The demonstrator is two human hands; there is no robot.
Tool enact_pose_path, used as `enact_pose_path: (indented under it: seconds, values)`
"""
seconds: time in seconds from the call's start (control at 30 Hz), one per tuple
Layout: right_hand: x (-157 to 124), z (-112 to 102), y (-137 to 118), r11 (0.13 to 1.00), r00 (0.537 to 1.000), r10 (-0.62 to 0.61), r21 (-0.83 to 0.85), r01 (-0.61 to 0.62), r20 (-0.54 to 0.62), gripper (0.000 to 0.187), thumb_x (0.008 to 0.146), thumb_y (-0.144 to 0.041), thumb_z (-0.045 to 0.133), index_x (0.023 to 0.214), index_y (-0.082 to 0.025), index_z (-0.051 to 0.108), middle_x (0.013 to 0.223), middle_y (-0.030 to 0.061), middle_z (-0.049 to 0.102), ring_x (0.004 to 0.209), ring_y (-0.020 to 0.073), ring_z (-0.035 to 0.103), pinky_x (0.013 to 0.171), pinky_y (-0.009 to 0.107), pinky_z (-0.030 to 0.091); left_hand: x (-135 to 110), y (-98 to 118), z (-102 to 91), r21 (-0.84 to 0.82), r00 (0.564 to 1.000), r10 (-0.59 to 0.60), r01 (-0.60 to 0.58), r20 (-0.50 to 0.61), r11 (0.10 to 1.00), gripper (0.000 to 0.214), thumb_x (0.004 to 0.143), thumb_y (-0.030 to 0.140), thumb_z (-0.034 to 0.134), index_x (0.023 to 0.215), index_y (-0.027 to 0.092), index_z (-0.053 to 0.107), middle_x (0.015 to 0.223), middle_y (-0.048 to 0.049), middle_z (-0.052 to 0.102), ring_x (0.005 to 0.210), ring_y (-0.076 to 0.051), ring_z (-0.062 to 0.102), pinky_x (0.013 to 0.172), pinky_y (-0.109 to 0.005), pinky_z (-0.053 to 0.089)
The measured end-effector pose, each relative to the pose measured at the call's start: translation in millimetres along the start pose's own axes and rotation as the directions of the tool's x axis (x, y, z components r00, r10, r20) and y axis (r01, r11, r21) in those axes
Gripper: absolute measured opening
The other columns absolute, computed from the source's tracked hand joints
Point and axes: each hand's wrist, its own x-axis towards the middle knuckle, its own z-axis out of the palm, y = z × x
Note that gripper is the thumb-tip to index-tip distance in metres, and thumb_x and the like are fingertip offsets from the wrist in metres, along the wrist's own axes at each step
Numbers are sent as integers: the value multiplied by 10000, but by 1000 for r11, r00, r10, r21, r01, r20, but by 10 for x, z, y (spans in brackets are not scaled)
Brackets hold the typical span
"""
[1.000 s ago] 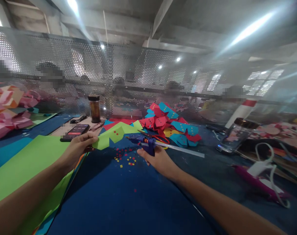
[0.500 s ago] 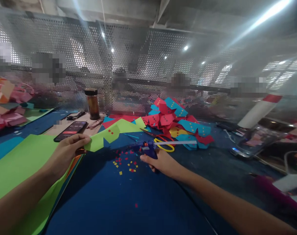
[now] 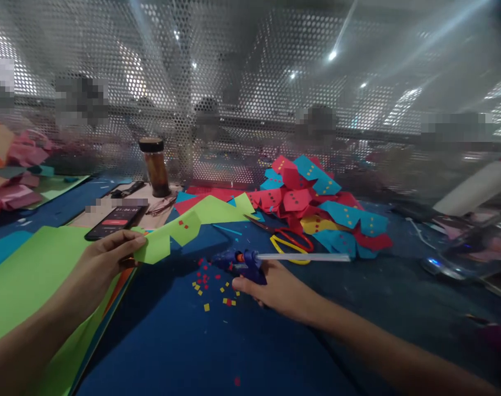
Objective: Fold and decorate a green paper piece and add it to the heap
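Note:
My left hand pinches one end of a folded light-green paper piece with small red squares near its far end. In my right hand is a blue hot glue gun, with a long clear glue stick sticking out of its back. The gun's nozzle points left, over scattered red and yellow paper bits on the dark blue tabletop. Its tip is apart from the green piece. Behind the gun lie scissors with red and yellow handles.
Large green sheets lie under my left forearm. A phone and a dark-capped jar stand beyond them. Folded red, blue and yellow papers are piled at the back. A perforated metal screen rises behind the table.
The view has shifted slightly, so the pile and scissors appear farther right. Both hands keep their holds on the green paper and the glue gun.

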Motion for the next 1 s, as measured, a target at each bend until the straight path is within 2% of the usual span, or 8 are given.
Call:
enact_pose_path:
  seconds: [0.13, 0.23, 0.3, 0.67, 0.83, 1.0]
  values:
    - [-4, 23, 56, 996, 996, -47, -85, 41, -74, 345, 818, -524, 594, 973, -234, 699, 680, 43, 662, 729, 239, 638, 667, 357, 492, 2, -9, 5, 20, 1000, -21, 21, -1, 1000, 404, 533, 471, 859, 753, 191, 666, 722, 40, 630, 658, -98, 545, 561, -155, 462]
    - [-13, 21, 72, 988, 998, -29, -154, 20, -56, 398, 812, -559, 596, 1026, -239, 696, 899, 75, 714, 889, 281, 645, 767, 397, 496, 1, -8, 22, 12, 999, -35, 35, 14, 999, 393, 543, 469, 853, 749, 192, 664, 712, 38, 621, 647, -101, 536, 558, -163, 464]
    - [-16, 19, 66, 983, 999, -27, -185, 21, -29, 416, 821, -583, 577, 1029, -243, 696, 955, 81, 718, 913, 287, 642, 797, 413, 492, -2, -6, 31, 12, 999, -42, 42, 16, 999, 388, 547, 471, 849, 744, 193, 665, 715, 34, 623, 646, -104, 541, 555, -167, 468]
    - [-21, 8, -33, 958, 999, 42, -284, -34, 22, 390, 845, -574, 543, 854, -220, 707, 773, 80, 707, 774, 264, 644, 714, 383, 498, 11, -41, 15, 0, 997, -73, 73, 20, 997, 366, 580, 467, 835, 770, 199, 672, 756, 5, 647, 675, -130, 576, 553, -186, 460]
    - [-14, 25, 5, 957, 999, 28, -289, -22, 16, 400, 857, -573, 526, 867, -214, 702, 855, 93, 721, 755, 259, 646, 683, 376, 498, -3, -51, 31, 3, 994, -100, 100, 44, 995, 335, 609, 454, 826, 776, 205, 674, 697, 21, 632, 615, -110, 546, 531, -178, 445]
    - [-13, 57, 51, 956, 1000, -6, -294, 0, -20, 399, 852, -567, 537, 871, -210, 714, 845, 100, 728, 785, 273, 660, 711, 386, 511, -21, -15, 66, -26, 994, -102, 103, 27, 994, 344, 569, 433, 851, 730, 196, 661, 647, 38, 602, 560, -97, 513, 496, -177, 419]
